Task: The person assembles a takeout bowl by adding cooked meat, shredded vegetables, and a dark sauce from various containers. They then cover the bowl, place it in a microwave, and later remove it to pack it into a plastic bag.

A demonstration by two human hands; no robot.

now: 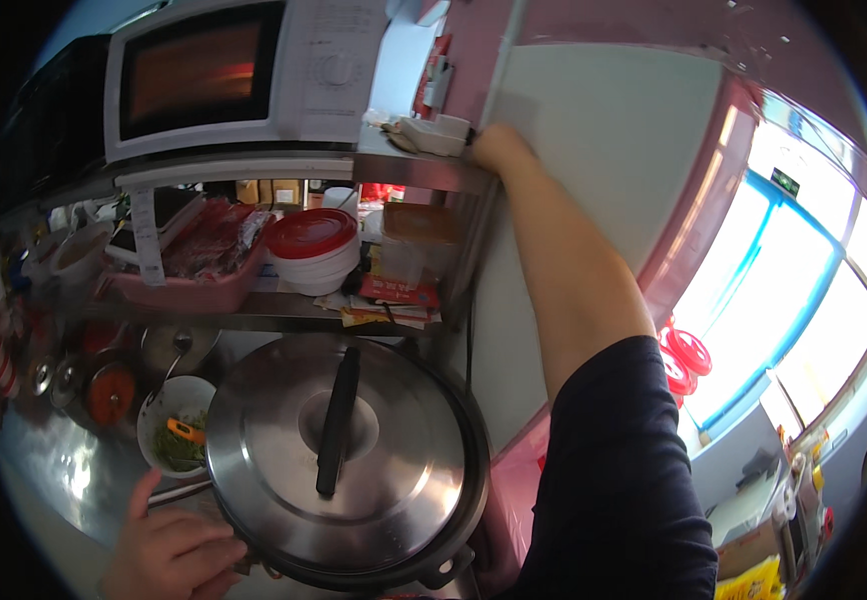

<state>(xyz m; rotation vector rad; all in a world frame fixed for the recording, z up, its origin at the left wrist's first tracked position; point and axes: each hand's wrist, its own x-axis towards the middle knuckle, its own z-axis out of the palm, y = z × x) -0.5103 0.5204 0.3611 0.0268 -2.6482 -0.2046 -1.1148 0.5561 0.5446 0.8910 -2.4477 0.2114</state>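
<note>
My right arm stretches up along the wall to the end of the upper shelf (424, 170). There my right hand (500, 150) is beside a small white object (434, 136) whose kind I cannot make out; its fingers are mostly hidden. At the lower left, my left hand (179, 550) is empty, fingers apart and slightly bent, with one pointing up. Just beyond it stands a white bowl (151, 425) with chopped greens (176, 450), an orange-handled utensil (186, 431) and a spoon in it. A large pot sits in front of me under a steel lid (264, 440) with a black handle (336, 425).
A white microwave (319, 85) stands on the upper shelf. Below it are a pink basket (189, 293) of packets, white tubs with a red lid (311, 233) and a clear container (419, 245). Lidded metal pots (182, 345) line the left counter. The wall (594, 130) bounds the right side.
</note>
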